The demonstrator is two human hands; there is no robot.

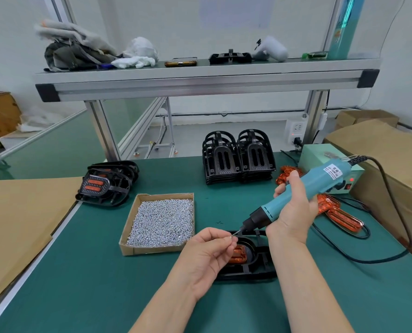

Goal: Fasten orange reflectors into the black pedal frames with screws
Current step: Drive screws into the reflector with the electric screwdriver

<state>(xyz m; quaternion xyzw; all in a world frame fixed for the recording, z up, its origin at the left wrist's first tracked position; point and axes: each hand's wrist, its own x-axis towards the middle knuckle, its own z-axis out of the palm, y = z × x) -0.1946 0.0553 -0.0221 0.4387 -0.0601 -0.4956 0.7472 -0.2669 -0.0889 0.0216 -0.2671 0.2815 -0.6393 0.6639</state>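
Aluminium shelf (200, 75) up top carries a grey-olive bag (72, 54), white cloth (135, 61), a phone (181, 62) and a white handheld device (271, 50) (type unclear). Wall socket (296, 131) beside the right post, pale green power box (315, 155) below it on the green mat (92, 284). Cardboard boxes (392, 150) far right, cardboard sheet (15, 224) left.

Screw box (160, 222) left of pedal frame (257, 263)

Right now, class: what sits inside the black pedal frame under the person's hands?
An orange reflector sits in the pedal frame. The left hand covers part of it, so the rest is hidden.
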